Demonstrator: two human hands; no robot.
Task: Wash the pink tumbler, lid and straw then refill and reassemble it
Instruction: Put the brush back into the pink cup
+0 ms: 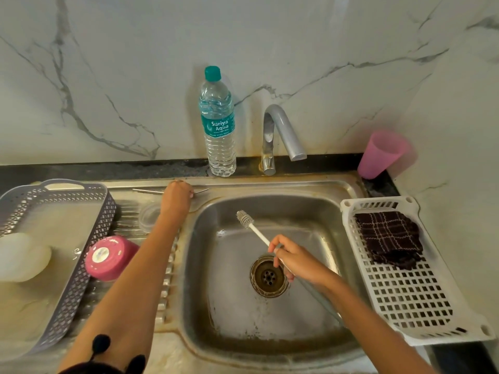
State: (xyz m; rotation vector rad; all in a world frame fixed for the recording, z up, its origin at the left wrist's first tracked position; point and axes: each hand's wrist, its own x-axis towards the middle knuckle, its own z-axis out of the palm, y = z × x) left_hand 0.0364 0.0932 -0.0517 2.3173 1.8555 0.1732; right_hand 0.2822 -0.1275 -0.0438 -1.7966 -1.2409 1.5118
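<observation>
Home kitchen — steel sink (pixel 348 190), tap (pixel 280 130), marble-look wall (pixel 108 76), dish basket (pixel 421 306)

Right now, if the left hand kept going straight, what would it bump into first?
The left hand rests on the straw. Past it, likely the black ledge, then the wall; the bottle stands just right of that line.

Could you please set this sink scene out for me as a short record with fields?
left hand: pinches the straw on the sink ledge
right hand: holds the brush over the sink
tumbler: upside down on the drainboard
lid: on the drainboard, behind the tumbler
bottle: capped, upright beside the tap
cloth: in the white basket
</observation>
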